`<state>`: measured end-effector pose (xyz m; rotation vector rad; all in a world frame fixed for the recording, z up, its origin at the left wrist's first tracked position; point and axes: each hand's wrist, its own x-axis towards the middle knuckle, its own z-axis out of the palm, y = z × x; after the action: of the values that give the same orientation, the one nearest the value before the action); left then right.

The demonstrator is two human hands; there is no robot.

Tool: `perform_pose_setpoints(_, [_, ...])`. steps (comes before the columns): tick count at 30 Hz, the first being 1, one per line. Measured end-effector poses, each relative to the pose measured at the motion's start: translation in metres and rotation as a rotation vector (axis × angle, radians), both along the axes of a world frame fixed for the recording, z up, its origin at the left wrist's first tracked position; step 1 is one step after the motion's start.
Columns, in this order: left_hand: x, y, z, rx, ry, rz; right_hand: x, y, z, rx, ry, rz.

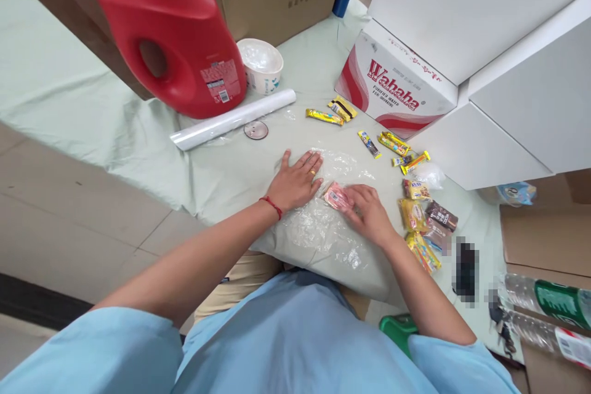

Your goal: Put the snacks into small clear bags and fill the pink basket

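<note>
On the desk [221, 180], left hand [297, 182] is just spread flat on clear plastic film [305, 233], right hand [370, 213] has a pink packet [335, 196] pinched.

Cloth-covered worktop [316, 58] is bearing red jug [191, 37], white bowl [262, 72], white roll [235, 119], round disc [255, 130], clear plastic sheet [311, 228], snack packets [324, 116], Wahaha carton [394, 87].

Free cloth [268, 157], left hand [298, 180] to disc [256, 130]

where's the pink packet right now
In the head view, the pink packet is over clear film, between the left hand and the right hand, which touches its right side.
</note>
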<state>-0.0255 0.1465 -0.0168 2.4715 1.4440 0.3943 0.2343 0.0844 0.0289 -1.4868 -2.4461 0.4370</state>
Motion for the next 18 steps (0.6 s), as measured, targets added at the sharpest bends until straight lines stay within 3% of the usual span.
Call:
perform_pose_setpoints(4, [0.001, -0.001, 0.002, -0.001, -0.011, 0.007, -0.028, -0.008, -0.008, -0.032, -0.128, -0.094])
perform_pose_setpoints(8, [0.0, -0.001, 0.004, -0.012, -0.019, -0.004, -0.01, -0.008, -0.013, -0.051, -0.057, -0.123])
perform_pose_setpoints(13, [-0.001, -0.001, 0.003, -0.009, -0.036, -0.001, 0.016, -0.008, -0.002, -0.059, 0.023, -0.146])
perform_pose_setpoints(18, [0.0, -0.001, 0.001, -0.01, -0.034, 0.002, -0.002, -0.004, 0.01, 0.047, 0.143, -0.146])
